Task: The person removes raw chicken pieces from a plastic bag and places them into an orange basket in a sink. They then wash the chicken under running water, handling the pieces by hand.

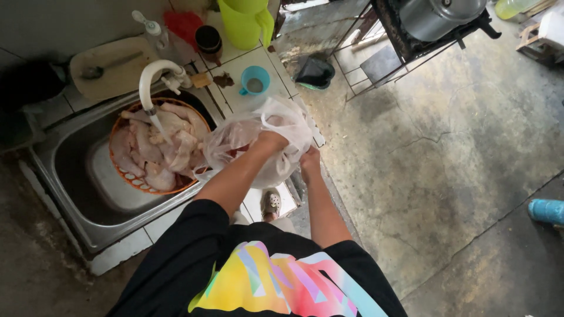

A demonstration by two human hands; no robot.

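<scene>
Reaching from the lower edge of the view, both bare arms meet at a thin clear plastic bag (267,138) held just to the right of the steel sink (70,176), above the tiled surface (276,70). The left hand (271,142) is pushed into the bag's open mouth, so its fingers are hidden by the crumpled film and I cannot tell how wide its grip is. The right hand (309,161) is closed on the bag's outer edge from the side away from the sink, pinching the film in a narrow grip. Something pinkish shows faintly through the plastic, too blurred to name. Inside the sink sits a round orange basket (154,188) heaped with raw chicken pieces (158,144), and a white curved tap (154,79) at the sink's back rim pours a thin stream of water onto them. Behind the sink, on the surface, lies a pale cutting board (111,70) with a spoon (100,69) on it. Further right of the sink stand a small blue cup (255,80), a dark jar (208,41) and a lime green pitcher (244,23). Well away from the sink, across the cracked concrete floor (435,158), a metal rack carries a large grey pot (437,17).
</scene>
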